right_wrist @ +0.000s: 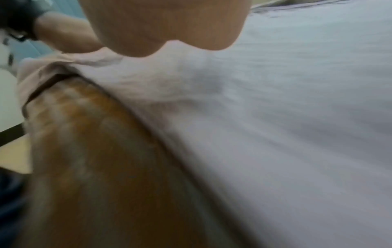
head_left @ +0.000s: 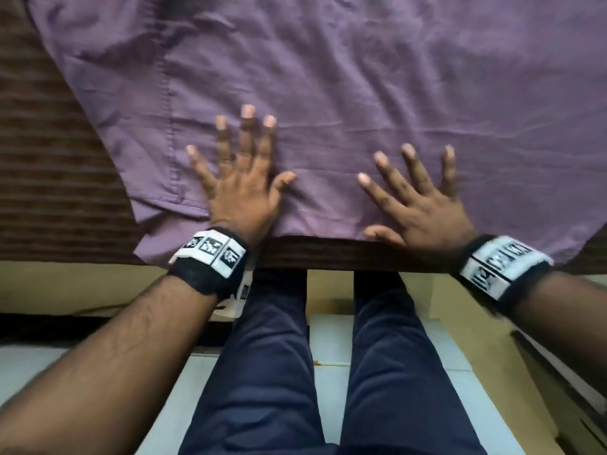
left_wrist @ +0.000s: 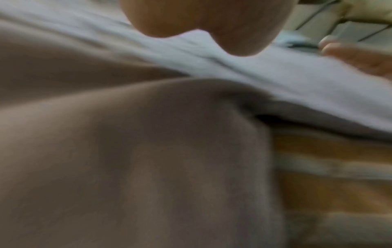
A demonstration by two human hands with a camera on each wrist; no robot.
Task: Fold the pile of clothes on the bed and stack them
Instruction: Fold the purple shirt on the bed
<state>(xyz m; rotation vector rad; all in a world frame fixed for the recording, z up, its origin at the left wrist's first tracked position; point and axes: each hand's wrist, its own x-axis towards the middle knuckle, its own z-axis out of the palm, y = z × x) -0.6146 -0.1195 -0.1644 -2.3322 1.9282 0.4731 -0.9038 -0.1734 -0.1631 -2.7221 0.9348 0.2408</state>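
A large purple garment [head_left: 345,87] lies spread flat over the bed, its near hem along the bed's front edge. My left hand [head_left: 239,178] presses flat on it near that hem, fingers straight and spread. To its right, my right hand [head_left: 417,198] also lies flat on the cloth with fingers fanned out. The wrist views are blurred: the left wrist view shows the heel of my left hand [left_wrist: 203,21] over pale cloth [left_wrist: 275,75], and in the right wrist view the heel of my right hand [right_wrist: 165,25] rests on the same cloth [right_wrist: 286,117].
A brown striped bed cover [head_left: 49,165] shows at the left of the garment and along the bed's front edge [head_left: 328,257]. My legs in dark blue trousers [head_left: 279,372] stand against the bed, on a pale tiled floor [head_left: 33,366].
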